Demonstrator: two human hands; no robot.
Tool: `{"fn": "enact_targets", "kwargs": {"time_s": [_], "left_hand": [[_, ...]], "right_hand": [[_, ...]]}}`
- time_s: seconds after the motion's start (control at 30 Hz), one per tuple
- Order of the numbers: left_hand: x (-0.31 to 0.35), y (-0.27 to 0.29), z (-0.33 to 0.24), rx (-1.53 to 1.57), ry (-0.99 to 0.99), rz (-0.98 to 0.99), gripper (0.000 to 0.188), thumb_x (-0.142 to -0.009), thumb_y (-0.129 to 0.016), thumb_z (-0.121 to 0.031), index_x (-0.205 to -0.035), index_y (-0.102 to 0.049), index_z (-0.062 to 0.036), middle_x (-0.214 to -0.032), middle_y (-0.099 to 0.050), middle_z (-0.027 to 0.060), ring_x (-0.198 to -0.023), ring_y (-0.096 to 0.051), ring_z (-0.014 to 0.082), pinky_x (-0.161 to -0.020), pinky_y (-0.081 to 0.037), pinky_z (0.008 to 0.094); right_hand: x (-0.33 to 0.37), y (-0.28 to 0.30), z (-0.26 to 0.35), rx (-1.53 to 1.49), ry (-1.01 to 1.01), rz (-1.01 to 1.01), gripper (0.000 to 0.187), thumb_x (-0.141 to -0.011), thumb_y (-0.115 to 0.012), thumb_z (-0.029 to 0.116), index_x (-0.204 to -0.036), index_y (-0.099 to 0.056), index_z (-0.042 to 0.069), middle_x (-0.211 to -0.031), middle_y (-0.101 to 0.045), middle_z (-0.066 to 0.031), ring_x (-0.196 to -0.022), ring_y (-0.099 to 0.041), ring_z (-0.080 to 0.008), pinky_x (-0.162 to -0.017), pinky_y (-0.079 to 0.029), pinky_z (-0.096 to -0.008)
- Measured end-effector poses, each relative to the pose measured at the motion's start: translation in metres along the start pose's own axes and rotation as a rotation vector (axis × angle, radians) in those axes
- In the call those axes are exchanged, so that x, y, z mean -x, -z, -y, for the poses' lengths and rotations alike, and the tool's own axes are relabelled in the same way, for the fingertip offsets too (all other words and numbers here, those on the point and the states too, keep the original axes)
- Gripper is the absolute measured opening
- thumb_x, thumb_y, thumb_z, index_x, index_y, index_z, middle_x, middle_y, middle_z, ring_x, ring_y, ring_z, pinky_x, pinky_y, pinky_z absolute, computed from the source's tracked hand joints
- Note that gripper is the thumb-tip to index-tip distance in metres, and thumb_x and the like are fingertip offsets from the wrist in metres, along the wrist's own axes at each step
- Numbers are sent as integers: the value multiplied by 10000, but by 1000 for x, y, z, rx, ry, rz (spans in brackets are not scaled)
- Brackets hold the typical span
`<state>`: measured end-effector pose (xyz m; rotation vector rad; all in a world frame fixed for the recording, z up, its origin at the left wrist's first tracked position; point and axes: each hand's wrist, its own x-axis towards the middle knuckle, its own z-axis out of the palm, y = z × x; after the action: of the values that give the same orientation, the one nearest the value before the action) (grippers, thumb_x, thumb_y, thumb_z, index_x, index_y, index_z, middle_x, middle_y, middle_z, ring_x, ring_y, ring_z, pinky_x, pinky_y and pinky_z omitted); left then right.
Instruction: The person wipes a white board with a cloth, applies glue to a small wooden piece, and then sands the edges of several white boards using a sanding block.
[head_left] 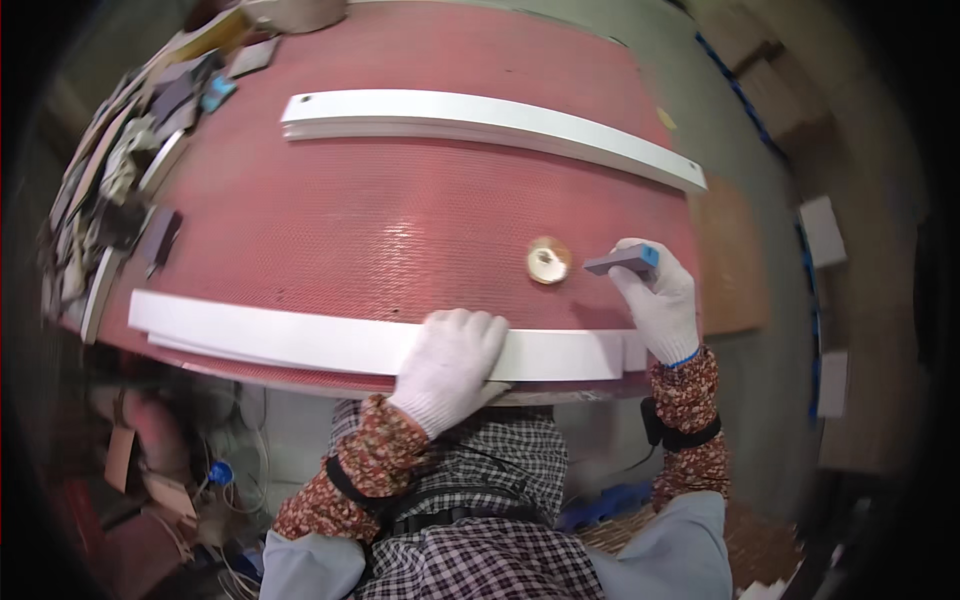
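A long white board [280, 338] lies along the near edge of the red table, apparently on top of a second one whose end shows at the right. My left hand [452, 362], in a white knit glove, grips it right of its middle, with curled fingers on top and the thumb by the near edge. My gloved right hand [662, 300] holds a grey sanding block [622, 262] with a blue end, raised above the board's right end. Left of that block sits a small round container [548, 262] with white stuff inside.
More white boards [480, 112] lie stacked across the far part of the red ribbed tabletop [400, 220]. Sanding blocks, rags and strips form a clutter [130, 165] along the left edge. Cartons [785, 100] stand beyond the right side. Cables and a blue plug [220, 472] are below left.
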<state>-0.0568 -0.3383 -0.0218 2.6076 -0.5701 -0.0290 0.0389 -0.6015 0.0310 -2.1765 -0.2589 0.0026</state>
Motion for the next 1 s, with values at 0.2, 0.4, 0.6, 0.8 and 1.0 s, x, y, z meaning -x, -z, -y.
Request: {"fn": "enact_targets", "kwargs": {"time_s": [0.2, 0.4, 0.6, 0.8, 1.0], "left_hand": [[3, 6, 1, -34, 64, 91, 670, -773, -912, -366, -1282, -614, -49, -1170, -691, 125, -1141, -656, 326, -1028, -495, 493], [2, 1, -5, -77, 70, 34, 712, -765, -930, -348, -1329, -611, -51, -1242, -682, 148, -1191, -639, 357, -1066, -484, 503], [6, -4, -4, -87, 83, 5, 738, -765, -936, -363, -1353, -608, -61, -1250, -677, 146, -1199, -630, 360, -1083, -475, 510], [6, -4, -5, -102, 73, -16, 743, -760, -937, -371, -1352, -609, -63, -1256, -672, 144, -1210, -620, 357, -1085, -472, 513], [6, -6, -4, -97, 83, -9, 745, -752, -938, -364, -1352, -610, -68, -1250, -668, 144, -1207, -619, 356, -1087, -469, 513]], "right_hand": [[90, 43, -36, -220, -170, -418, 274, -992, -710, -8, -1255, -654, -55, -1128, -718, -71, -1035, -673, -131, -923, -557, -298], [162, 44, -67, -139, -204, -534, 253, -985, -738, 7, -1227, -678, -36, -1116, -722, -56, -1005, -669, -122, -910, -546, -289], [159, 31, -72, -100, -243, -491, 254, -966, -767, 23, -1208, -701, -19, -1076, -739, -50, -981, -677, -115, -895, -551, -284], [158, 32, -81, -96, -253, -455, 266, -960, -777, 28, -1213, -703, -17, -1062, -753, -57, -964, -693, -121, -889, -565, -295], [159, 31, -86, -66, -232, -440, 270, -955, -786, 35, -1207, -703, -18, -1059, -759, -71, -958, -703, -131, -889, -571, -302]]}}
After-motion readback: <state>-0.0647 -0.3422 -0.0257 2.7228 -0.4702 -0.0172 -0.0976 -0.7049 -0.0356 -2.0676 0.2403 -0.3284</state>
